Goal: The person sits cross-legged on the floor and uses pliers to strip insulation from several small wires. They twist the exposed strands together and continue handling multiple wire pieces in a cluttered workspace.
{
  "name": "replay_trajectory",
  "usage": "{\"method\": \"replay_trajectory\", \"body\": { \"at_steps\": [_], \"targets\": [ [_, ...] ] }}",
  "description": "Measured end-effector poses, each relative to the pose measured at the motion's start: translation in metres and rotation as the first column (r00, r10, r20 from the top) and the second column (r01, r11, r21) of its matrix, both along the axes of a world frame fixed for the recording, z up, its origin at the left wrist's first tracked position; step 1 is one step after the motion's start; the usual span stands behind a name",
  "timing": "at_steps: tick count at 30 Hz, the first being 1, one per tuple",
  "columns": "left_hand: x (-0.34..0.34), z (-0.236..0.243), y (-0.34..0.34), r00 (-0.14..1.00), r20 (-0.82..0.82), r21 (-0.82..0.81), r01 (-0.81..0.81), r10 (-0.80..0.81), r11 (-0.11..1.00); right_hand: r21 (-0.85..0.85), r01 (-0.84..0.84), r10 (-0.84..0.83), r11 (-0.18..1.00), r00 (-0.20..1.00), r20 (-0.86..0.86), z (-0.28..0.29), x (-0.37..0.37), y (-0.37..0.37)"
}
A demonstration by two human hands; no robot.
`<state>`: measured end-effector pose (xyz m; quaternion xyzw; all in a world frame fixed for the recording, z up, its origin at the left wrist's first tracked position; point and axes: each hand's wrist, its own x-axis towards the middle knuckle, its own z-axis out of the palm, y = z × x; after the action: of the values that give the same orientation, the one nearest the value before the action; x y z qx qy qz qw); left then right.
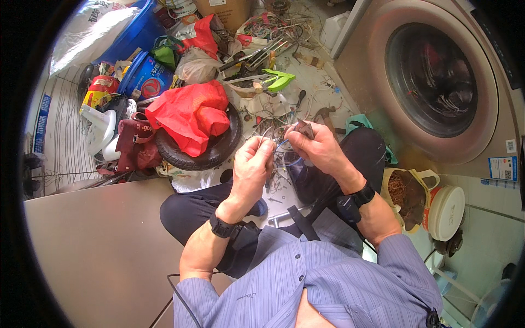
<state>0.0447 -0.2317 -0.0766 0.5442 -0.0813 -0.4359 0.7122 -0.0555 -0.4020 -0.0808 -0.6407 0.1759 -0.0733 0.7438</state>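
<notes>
Both my hands are raised in front of me, close together above my lap. My left hand (252,164) is closed, with a thin grey wire (265,134) pinched between thumb and forefinger. Just to its right, my right hand (316,147) closes around a dark, flat, brownish piece (304,129), its thumb pressed on it. The exact kind of that piece is hidden by the fingers. A thin blue wire (294,162) loops below the right hand; where its ends go I cannot make out.
A front-loading washing machine (339,71) stands at right. Left of my hands, a red bag (194,117) lies on a black tyre (232,139). Beyond are tangled wires (273,27), a green clamp (279,80) and a blue bucket (145,76). A white bucket (447,213) sits at right.
</notes>
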Motion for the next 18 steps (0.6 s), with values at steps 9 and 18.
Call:
{"method": "replay_trajectory", "body": {
  "at_steps": [9, 18],
  "targets": [
    [0.008, 0.001, 0.0, 0.969, -0.243, -0.11, 0.025, -0.051, 0.994, 0.168, 0.066, -0.068, 0.984, 0.998, 0.006, -0.001, 0.0, -0.002],
    [0.024, -0.001, 0.003, 0.896, -0.443, -0.218, -0.093, -0.013, 0.972, -0.629, -0.045, 0.146, 0.776, 0.983, 0.11, -0.008, -0.007, 0.015]
  ]
}}
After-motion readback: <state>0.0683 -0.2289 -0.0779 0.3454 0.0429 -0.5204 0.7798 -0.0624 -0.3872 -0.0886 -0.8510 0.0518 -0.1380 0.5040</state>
